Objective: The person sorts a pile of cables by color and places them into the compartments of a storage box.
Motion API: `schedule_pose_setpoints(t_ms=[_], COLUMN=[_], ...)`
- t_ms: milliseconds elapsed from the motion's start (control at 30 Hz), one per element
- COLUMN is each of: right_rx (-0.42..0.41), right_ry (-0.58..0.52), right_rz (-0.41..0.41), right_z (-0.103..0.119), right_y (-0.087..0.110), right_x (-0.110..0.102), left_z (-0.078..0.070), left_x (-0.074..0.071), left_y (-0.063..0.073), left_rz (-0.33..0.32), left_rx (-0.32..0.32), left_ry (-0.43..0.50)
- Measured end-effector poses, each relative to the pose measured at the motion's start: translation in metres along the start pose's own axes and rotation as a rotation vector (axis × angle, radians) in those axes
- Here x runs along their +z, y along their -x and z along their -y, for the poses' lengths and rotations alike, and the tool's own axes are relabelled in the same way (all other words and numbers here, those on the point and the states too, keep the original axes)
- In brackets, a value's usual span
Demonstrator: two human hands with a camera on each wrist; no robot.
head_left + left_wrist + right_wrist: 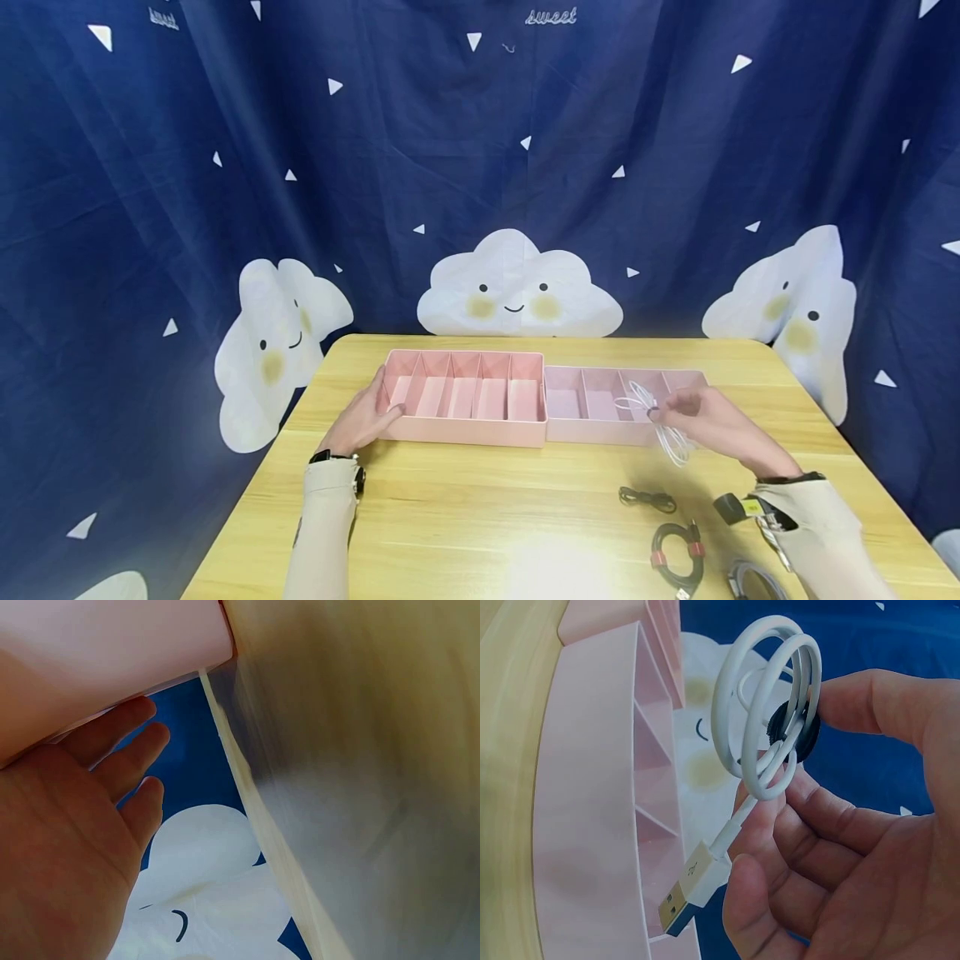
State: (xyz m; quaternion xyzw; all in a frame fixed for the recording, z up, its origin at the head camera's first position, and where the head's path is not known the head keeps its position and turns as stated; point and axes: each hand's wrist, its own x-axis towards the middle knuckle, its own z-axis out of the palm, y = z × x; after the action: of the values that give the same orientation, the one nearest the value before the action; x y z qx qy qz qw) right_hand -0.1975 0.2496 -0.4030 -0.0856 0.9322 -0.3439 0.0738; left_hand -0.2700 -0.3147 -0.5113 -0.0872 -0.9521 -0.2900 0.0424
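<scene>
My left hand (pixel 358 423) holds the left end of a pink divided box (pixel 465 430), with the thumb over its front edge and the fingers along the end wall. In the left wrist view, the fingers (pixel 124 742) show beside the box's wall. My right hand (pixel 708 421) pinches a coiled white USB cable (pixel 670 437) by its black tie (pixel 793 733). The coil hangs over the front of a paler pink divided box (pixel 592 431). In the right wrist view, the cable's USB plug (pixel 694 889) points down beside that box's compartments.
On the wooden table (pixel 450 517), nearer me at the right, lie a small black cable (pixel 647 500), a black cable with red ties (pixel 699 567) and a grey cable (pixel 757 571). A dark blue curtain (pixel 480 167) hangs behind the table.
</scene>
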Motion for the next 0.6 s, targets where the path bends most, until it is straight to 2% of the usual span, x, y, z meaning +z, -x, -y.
schedule_pose_setpoints(t_ms=[200,600], right_rx=[-0.032,-0.090], right_ry=[0.005,-0.079], right_rz=[-0.010,-0.012], right_z=[0.005,0.017], right_y=[-0.004,-0.011], right_x=[0.000,0.000], left_z=[0.000,0.000], left_x=[0.000,0.000], left_y=[0.000,0.000], left_rz=[-0.001,0.004], left_rx=[0.006,0.001], left_ry=[0.001,-0.003])
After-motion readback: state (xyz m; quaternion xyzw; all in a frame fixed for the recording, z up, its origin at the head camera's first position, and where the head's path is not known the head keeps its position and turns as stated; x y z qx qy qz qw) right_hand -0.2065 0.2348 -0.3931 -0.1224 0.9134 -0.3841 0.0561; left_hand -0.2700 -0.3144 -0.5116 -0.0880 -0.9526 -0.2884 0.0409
